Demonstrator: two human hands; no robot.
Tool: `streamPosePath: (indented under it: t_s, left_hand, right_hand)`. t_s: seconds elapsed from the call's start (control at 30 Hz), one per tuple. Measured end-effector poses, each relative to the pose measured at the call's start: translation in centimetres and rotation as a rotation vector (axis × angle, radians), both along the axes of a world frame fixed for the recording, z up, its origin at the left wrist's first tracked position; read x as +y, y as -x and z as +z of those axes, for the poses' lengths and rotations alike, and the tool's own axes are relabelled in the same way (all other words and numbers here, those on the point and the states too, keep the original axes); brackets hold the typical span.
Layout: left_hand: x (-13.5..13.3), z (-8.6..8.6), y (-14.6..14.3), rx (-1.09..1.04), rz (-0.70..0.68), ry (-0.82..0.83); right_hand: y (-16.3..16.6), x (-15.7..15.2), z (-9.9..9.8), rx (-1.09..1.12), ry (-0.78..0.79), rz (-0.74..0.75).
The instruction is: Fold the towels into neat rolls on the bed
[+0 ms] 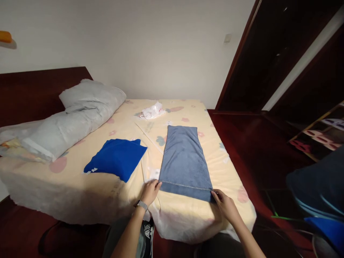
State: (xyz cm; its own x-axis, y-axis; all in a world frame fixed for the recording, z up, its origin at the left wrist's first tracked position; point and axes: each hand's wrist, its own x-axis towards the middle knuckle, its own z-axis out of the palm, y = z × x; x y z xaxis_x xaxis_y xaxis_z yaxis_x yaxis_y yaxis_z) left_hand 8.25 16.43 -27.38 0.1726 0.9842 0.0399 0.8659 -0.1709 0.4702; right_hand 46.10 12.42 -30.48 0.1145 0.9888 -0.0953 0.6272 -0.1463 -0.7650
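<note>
Dark wood forms the headboard [40,91] at the far left, and everything else can be placed from the grey-blue towel [184,163] spread lengthwise on the bed [80,186]. Well to the left of the towel, against the headboard, lie two pale grey pillows [75,114], one overlapping the other. Nearer, just left of the towel but apart from it, sits a folded bright blue garment [116,157] with a bit of white print at its near corner. Beyond the towel's far end, a crumpled white cloth [152,111] rests on the flowered sheet. At the towel's near left corner the left hand [150,191], a watch on its wrist, has its fingers curled over the hem, pinching the corner. The towel itself lies flat, its near edge running along the foot of the mattress between both hands. At the near right corner the right hand [225,206] grips the hem the same way, fingers closed on the cloth. Right of the towel, past the bed's edge, stand a dark wooden door [268,53] and some blue fabric [319,190], blurred.
</note>
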Motion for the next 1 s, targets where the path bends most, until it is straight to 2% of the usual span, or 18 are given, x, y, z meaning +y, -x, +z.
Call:
streamPosePath:
  t_s: [0.1,0.2,0.33,0.47,0.67,0.73,0.8,0.9,1.0]
  left_hand:
    - [0.7,-0.2,-0.4,0.034,0.082,0.064]
    - [0.8,0.1,-0.7,0.087,0.096,0.074]
    - [-0.4,0.5,-0.7,0.163,0.094,0.056]
    - [-2.2,0.3,-0.5,0.239,0.086,0.057]
    - [-3.1,-0.4,-0.8,0.291,0.057,-0.078]
    - [-3.1,-0.5,-0.8,0.28,-0.003,-0.132]
    - [-3.0,-0.5,-0.7,0.262,-0.119,-0.15]
    - [-3.0,0.0,-0.2,0.201,-0.298,-0.1]
    - [-3.1,0.5,0.6,0.107,-0.342,-0.042]
  right_hand:
    - [0.0,0.7,-0.2,-0.073,0.016,0.017]
    - [0.1,0.8,0.0,-0.136,0.033,0.027]
    - [0.1,-0.1,0.6,-0.201,0.077,0.046]
    - [0.2,-1.4,0.2,-0.273,0.139,0.06]
    - [0.6,-2.4,0.4,-0.405,0.194,0.018]
    - [0.7,-2.4,0.9,-0.441,0.183,0.019]
    - [0.6,-2.3,1.1,-0.451,0.152,0.023]
    - [0.3,-1.9,1.0,-0.435,0.061,0.033]
    - [0.0,-1.6,1.0,-0.387,-0.089,0.092]
